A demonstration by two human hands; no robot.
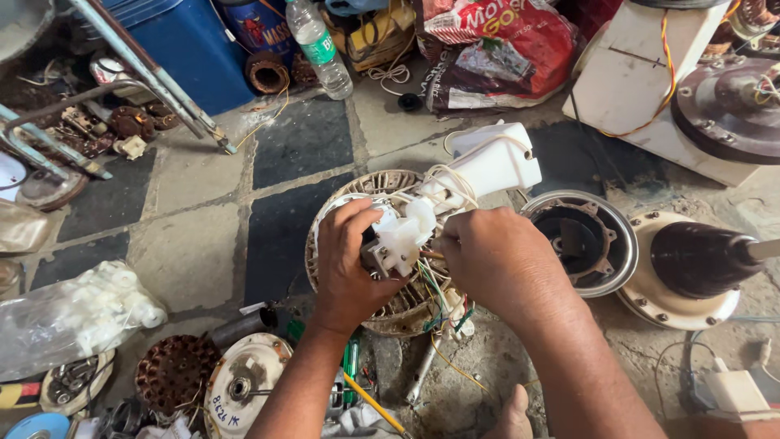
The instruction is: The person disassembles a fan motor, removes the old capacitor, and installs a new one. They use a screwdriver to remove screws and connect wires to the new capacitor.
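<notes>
My left hand (348, 264) grips a small white plastic part with a metal block (398, 240), held over a round ribbed fan housing (367, 189) on the stone floor. My right hand (496, 256) pinches the coloured wires (435, 284) that hang from that part. A white plastic casing (494, 162) with white wires sticks out just beyond both hands. The fingertips of both hands are partly hidden by the part.
A metal motor cover (589, 236) and a brown motor on a round plate (691, 264) lie to the right. A clear water bottle (319, 47), blue container (183, 41) and red bag (496, 49) sit at the back. Rusty motor parts (175, 374) and a plastic bag (73, 317) lie lower left.
</notes>
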